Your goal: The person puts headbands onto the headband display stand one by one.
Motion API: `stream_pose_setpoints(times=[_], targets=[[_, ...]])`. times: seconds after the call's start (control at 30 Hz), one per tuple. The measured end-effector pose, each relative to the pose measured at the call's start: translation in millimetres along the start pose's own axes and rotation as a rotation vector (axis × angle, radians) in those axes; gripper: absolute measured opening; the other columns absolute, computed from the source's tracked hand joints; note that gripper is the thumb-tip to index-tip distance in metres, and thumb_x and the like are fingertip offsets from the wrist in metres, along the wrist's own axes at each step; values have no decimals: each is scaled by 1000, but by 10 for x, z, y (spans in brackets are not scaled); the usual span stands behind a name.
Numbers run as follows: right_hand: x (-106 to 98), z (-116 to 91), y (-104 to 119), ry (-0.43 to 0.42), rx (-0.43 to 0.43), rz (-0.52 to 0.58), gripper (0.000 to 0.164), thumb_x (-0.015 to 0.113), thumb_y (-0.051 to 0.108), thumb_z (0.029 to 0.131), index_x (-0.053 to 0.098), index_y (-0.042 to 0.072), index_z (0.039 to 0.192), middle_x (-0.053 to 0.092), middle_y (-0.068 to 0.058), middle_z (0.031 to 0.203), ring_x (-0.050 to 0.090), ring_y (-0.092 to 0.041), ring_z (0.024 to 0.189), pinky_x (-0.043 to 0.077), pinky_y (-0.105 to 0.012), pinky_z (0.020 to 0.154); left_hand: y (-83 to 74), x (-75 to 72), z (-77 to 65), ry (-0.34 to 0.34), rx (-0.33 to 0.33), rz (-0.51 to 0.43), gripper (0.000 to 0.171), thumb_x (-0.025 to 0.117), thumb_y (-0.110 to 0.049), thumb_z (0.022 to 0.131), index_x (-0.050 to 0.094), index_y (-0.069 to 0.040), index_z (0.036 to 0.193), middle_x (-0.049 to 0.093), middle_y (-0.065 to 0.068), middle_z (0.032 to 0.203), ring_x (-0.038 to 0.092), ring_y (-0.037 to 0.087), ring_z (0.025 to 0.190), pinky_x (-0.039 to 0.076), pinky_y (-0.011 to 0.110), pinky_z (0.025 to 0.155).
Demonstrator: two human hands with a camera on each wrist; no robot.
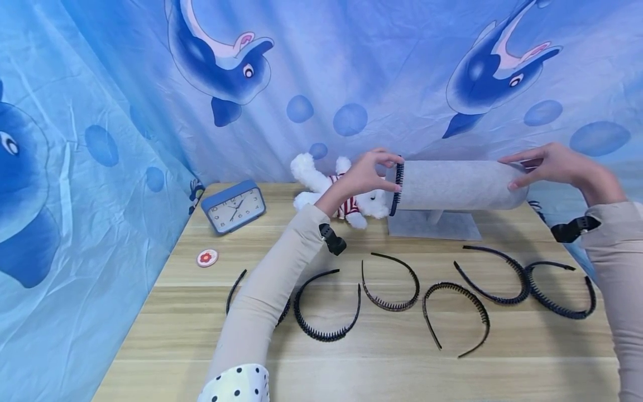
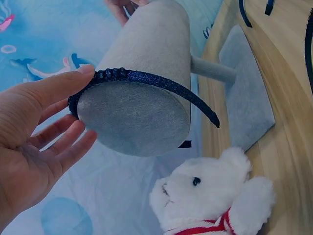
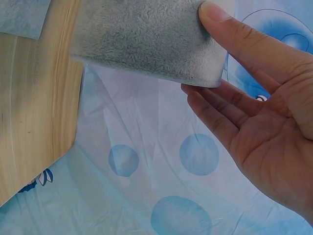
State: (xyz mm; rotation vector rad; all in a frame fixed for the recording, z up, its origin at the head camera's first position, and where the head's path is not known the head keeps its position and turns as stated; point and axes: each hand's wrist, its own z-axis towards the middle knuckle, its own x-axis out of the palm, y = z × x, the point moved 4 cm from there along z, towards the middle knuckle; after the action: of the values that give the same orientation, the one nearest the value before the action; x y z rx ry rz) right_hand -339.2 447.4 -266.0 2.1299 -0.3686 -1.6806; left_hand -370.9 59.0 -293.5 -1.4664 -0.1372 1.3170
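A grey fabric-covered headband stand (image 1: 462, 184) has a horizontal roll on a short post above a flat base. A dark toothed headband (image 1: 398, 187) sits round the roll's left end, its arms reaching down past the sides in the left wrist view. My left hand (image 1: 363, 174) pinches the headband's top curve between thumb and fingers. At the roll's other end, my right hand (image 1: 557, 166) grips the edge, thumb on the near side and fingers behind, as the right wrist view shows.
Several dark headbands (image 1: 326, 336) lie spread across the wooden table (image 1: 382, 368), one partly hidden by my left sleeve. Behind that arm lies a white plush toy (image 1: 308, 173) in a striped top. A blue clock (image 1: 233, 206) and a round flower badge (image 1: 207, 258) are at the left.
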Motion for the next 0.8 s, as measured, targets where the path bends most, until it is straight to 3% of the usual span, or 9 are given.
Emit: stream_pose_setpoints(times=[0.17,0.33,0.8], targets=[[2,9,-2,2,-3,2,77,84,39,84,49,23,151,33,-33,157,34,-58,139,33,-77,105,-65,12,10,9,27,129,63,89,-27,81,64,-15,138,53,2,143,53,22,132,51,32,108],[9,16,-4,-5,-8,-6,78,85,39,84,49,21,151,34,-33,156,36,-57,138,35,-75,105,-92,39,39,27,6,213,67,89,-34,80,62,-20,140,53,-2,146,53,18,133,48,27,109],[11,8,-16,-23,-15,-16,76,84,37,85,50,20,151,37,-33,155,39,-56,136,39,-72,103,-203,242,265,42,52,248,66,86,-38,83,61,-16,140,56,2,147,48,17,139,39,27,118]])
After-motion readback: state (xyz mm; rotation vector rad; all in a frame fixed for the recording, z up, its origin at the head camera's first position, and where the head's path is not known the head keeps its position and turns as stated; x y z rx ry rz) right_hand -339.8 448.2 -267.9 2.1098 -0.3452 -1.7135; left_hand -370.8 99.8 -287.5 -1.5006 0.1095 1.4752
